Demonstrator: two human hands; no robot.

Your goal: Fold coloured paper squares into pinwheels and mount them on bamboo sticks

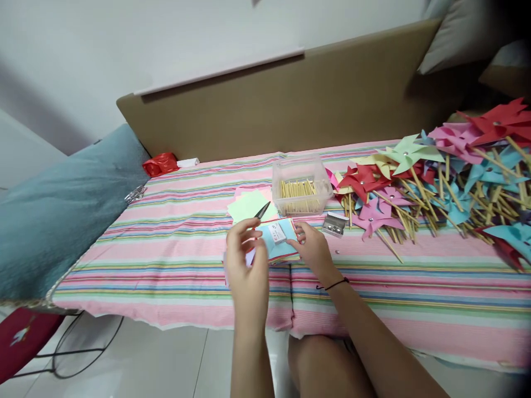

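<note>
My left hand (pixel 248 254) is over the left side of a pile of coloured paper sheets (pixel 287 251), its fingers curved and its thumb apart from them. Dark pointed scissor blades (pixel 263 210) stick out just beyond those fingers; their handles are hidden. A small white printed box (pixel 277 233) rests on the light-blue top sheet. My right hand (pixel 312 243) is at the pile's right edge, thumb and forefinger apart, the thumb tip close to the small box. Pale green sheets (pixel 249 205) and pink ones lie behind the pile.
A clear plastic tub (pixel 302 166) holds short wooden sticks. Right of it are an open small box (pixel 335 224) with shiny pieces and a heap of paper pinwheels (pixel 377 215). A red bag (pixel 161 164) and metal clips (pixel 135 194) lie left on the striped cloth (pixel 174 237).
</note>
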